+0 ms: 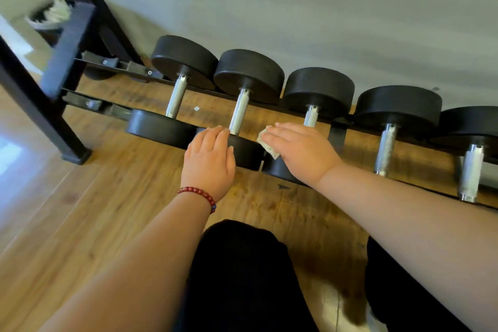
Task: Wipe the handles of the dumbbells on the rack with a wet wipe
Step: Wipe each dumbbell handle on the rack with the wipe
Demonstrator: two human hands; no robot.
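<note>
**Lowest tier of a dumbbell rack, head view.** Five dumbbells (pixel 319 86) lie side by side on a black rack (pixel 67 43), their steel handles running toward us.

The left hand (pixel 208 159) rests on the near head (pixel 246 153) of the second dumbbell from the left, its fingers (pixel 215 137) released and flat. We judge that it steadies the weight so that it cannot roll in its cradle under rubbing.

The right hand (pixel 299 152) is over the near end of the third dumbbell. The wet wipe (pixel 265 144) is bunched beneath its straight fingers (pixel 272 133). The thumb is hidden, so we cannot tell whether the wipe is pinched or merely carried. The wipe sits between the second handle (pixel 239 112) and the third handle (pixel 310 116) and touches neither. We cannot say which one it is meant for.

**Edges and room.** Neighbouring heads nearly touch, so each handle lies in a narrow channel closed by a far head and a near head. The wall (pixel 296 8) stands close behind the far heads, and a dark upper rail crosses the top of the view. Open access is therefore from the front and from above — a hand wrapping a handle would, in our judgement, have to drop in from above and work along a short stroke between the two heads. Under the handles we see bare wooden floor (pixel 80 210), which suggests that the wipe can pass beneath a handle.
</note>
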